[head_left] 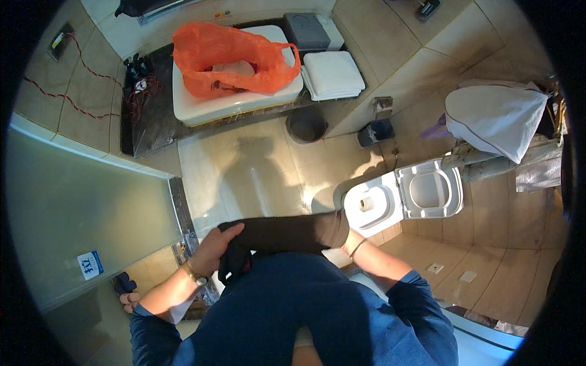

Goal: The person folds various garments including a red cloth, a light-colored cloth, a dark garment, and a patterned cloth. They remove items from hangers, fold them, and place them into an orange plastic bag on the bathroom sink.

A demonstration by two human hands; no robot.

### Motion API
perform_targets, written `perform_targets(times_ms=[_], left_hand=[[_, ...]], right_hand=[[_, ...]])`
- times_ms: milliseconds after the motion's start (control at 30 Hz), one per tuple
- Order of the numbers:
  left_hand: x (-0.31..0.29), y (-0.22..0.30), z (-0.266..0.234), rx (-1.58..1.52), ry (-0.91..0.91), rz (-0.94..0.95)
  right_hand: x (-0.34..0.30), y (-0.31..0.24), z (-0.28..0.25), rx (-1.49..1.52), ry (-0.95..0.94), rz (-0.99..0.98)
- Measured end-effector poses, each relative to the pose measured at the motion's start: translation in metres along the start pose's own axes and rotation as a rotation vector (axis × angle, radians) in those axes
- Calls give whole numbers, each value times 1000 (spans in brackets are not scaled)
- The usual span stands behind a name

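Note:
A black garment (287,233) is stretched sideways in front of my body, a long tube like a sleeve or trouser leg. My left hand (212,249) is closed on its bunched left end, the thumb lying on top of the cloth. Loose black folds hang below that hand. At the other end, my right hand (352,242) goes into the tube's opening. Only the wrist with a thin band shows there, and the fingers are hidden in the cloth.
Ahead, an orange plastic bag (235,64) sits in the white basin (189,110), beside folded white towels (332,74). A dark bin (306,126) stands below. To the right is a toilet (390,210) with a paper roll on it. A frosted glass panel (91,207) borders the left.

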State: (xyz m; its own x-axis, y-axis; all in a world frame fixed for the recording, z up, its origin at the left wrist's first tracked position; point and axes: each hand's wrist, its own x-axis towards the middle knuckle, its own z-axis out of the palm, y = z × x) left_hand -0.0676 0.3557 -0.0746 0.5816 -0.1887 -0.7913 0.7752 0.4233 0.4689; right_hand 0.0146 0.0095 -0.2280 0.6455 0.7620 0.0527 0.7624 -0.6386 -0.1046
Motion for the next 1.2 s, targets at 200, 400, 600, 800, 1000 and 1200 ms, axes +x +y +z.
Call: perform_targets(times_ms=[200,400,600,800,1000,1200], left_hand=[[-24,51,19,-92,69,75],[18,24,-35,-163,167,25],[12,36,-28,-113,73,-62],[37,2,-33,-148,69,-199],[46,23,-10,-83,7,-130],[47,97,40,70,61,65]], right_hand=[[64,27,-98,2713,-195,700],[65,-32,-87,2476,-284,999],[85,-18,-129,2165,-224,1027],[57,-16,-138,1645,-376,1338],[42,-6,-128,1380,-328,1316],[70,40,-153,1356,-679,764]])
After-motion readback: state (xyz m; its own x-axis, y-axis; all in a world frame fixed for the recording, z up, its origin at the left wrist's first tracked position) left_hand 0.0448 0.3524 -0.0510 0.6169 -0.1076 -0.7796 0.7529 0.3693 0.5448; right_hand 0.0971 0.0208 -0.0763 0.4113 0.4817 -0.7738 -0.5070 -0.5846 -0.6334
